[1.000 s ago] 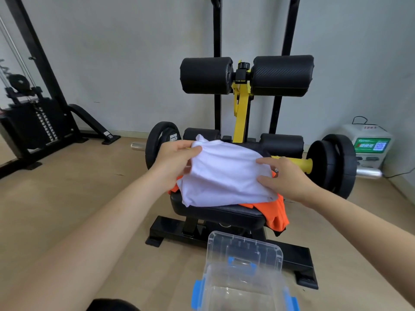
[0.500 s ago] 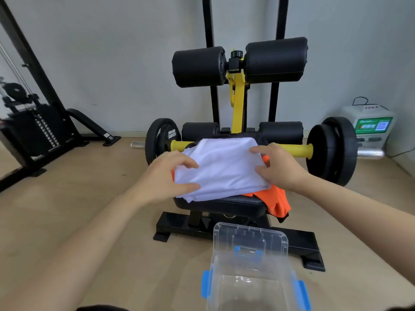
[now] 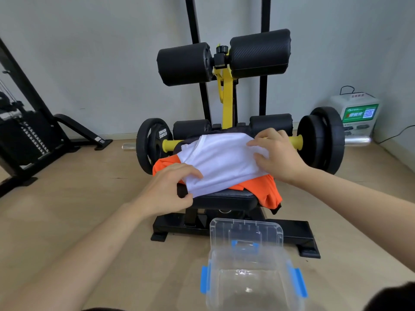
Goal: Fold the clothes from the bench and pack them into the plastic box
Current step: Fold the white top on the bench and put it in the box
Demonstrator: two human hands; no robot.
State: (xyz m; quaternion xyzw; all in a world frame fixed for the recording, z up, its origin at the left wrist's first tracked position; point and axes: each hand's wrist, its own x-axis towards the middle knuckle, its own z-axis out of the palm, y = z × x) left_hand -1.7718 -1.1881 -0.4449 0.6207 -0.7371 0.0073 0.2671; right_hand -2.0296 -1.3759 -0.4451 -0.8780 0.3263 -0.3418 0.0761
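A white garment [image 3: 221, 161] lies folded on the black bench seat [image 3: 224, 198], on top of an orange garment [image 3: 265, 189] that spills off the seat's right edge. My left hand [image 3: 170, 187] pinches the white garment's near left corner between thumb and fingers. My right hand [image 3: 277, 154] grips its far right edge with curled fingers. The clear plastic box [image 3: 251, 277] with blue clips stands open on the floor in front of the bench, nothing inside, its lid [image 3: 246, 232] tilted up behind it.
Black foam rollers [image 3: 224, 59] on a yellow post rise behind the seat. A barbell with black weight plates [image 3: 321, 140] lies across behind the bench. A weight-stack machine [image 3: 24, 131] stands at left, a white device [image 3: 357, 113] at right by the wall.
My left hand has slid down from the garment's far left side to its near left corner. The garment now lies flatter on the seat, and more orange cloth shows at left.
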